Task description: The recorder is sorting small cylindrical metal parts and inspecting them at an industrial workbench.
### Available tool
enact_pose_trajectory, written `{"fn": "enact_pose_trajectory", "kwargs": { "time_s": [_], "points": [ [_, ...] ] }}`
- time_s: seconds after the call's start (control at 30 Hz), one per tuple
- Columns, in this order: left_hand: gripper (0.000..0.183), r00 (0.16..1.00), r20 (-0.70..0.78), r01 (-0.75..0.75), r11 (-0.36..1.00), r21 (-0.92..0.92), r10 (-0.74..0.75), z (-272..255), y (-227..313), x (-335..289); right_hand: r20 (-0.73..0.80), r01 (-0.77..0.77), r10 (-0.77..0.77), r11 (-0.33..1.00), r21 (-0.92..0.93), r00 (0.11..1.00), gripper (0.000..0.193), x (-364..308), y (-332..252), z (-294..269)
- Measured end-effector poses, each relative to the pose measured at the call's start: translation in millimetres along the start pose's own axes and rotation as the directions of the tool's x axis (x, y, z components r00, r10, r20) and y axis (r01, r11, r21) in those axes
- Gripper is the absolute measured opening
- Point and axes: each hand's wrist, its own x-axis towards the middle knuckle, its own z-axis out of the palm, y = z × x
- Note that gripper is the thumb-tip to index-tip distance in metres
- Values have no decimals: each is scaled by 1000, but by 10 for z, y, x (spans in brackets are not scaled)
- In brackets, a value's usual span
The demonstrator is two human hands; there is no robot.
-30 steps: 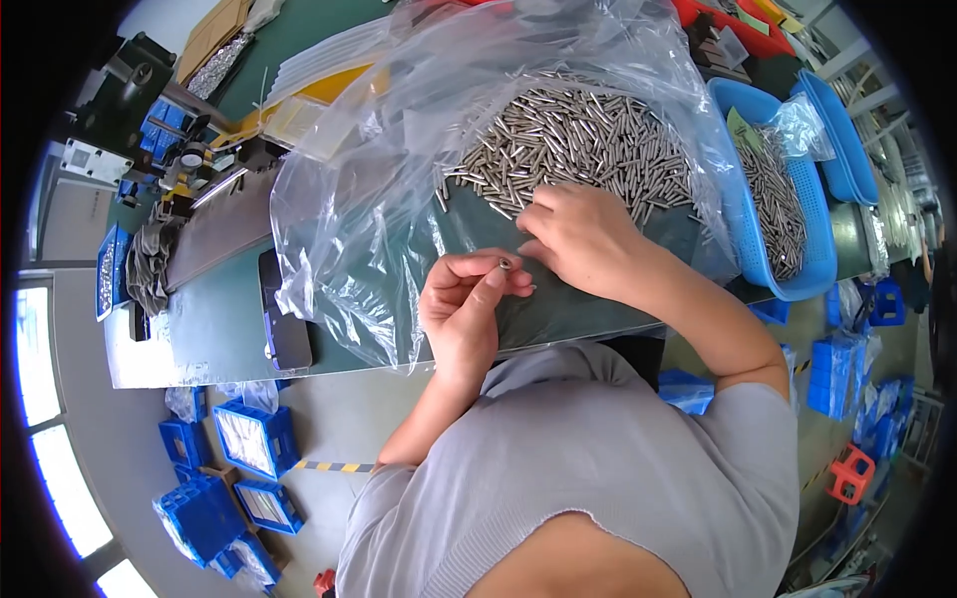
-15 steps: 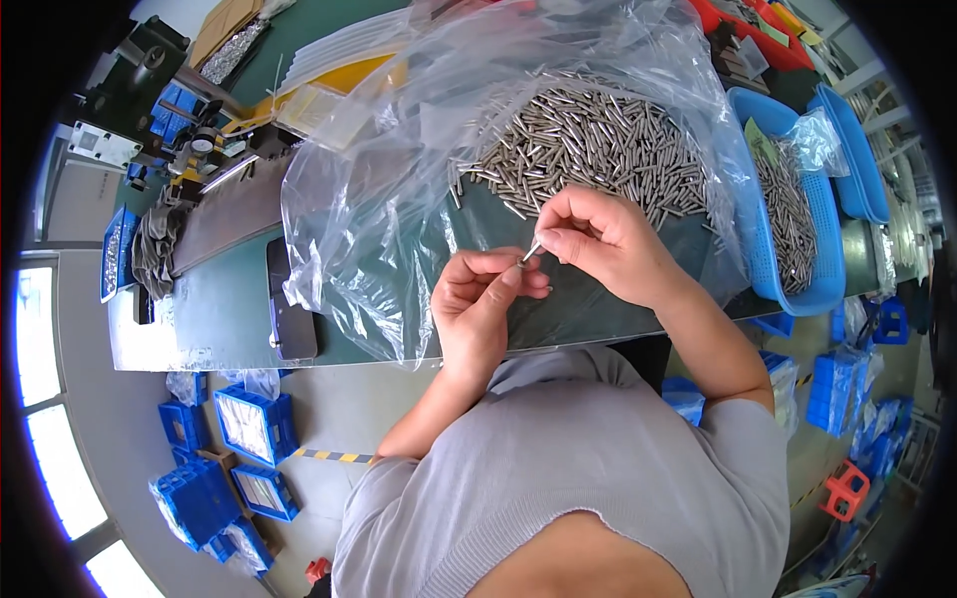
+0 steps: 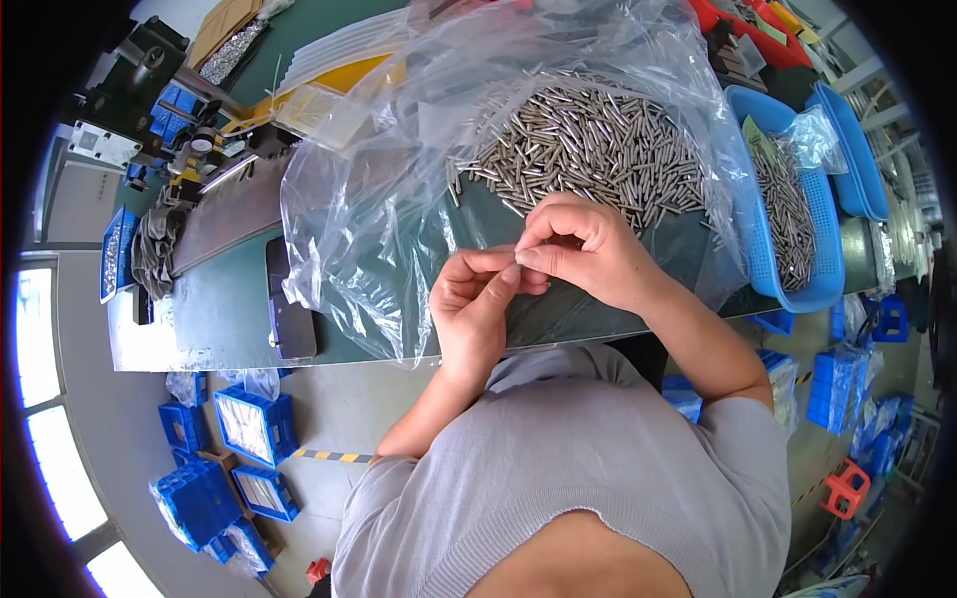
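My left hand (image 3: 476, 304) and my right hand (image 3: 588, 251) meet fingertip to fingertip over the near edge of the table. Both are closed in a pinch. A slim metal pin was between them half a second ago; the fingers now cover nearly all of it. Whatever else my left fingers grip is too small to make out. Just beyond my right hand lies a wide heap of short metal pins (image 3: 598, 140), spread on a clear plastic sheet (image 3: 374, 239).
A blue basket (image 3: 825, 249) of similar pins stands at the right, a second blue basket (image 3: 859, 169) behind it. At the left are a dark phone-like slab (image 3: 291, 324) and a bench device with a dial (image 3: 202, 140). Blue crates (image 3: 249, 424) stand on the floor.
My right hand has moved left and slightly down, closing up to my left fingertips. The pin that showed between them is now mostly hidden. My left hand has hardly moved.
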Motion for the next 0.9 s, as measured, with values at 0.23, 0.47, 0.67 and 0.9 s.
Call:
{"fn": "enact_pose_trajectory", "kwargs": {
  "time_s": [0.23,0.47,0.67,0.9],
  "points": [
    [5,1000,8,14,1000,-16,-14,-7,-13,1,-133,-47,166,779,625,977,13,-54,40,-336],
    [5,1000,2,12,1000,-18,-12,-3,-1,-1,-108,-101,73,954,-282,991,10,-174,36,-345],
    [5,1000,6,15,1000,-24,-15,1,6,5,-2,74,-143,525,-848,990,19,-141,154,-144],
    [6,1000,3,16,1000,-14,-16,-9,2,-2,-90,-110,96,980,-166,991,7,-84,-37,-166]
  ]
}}
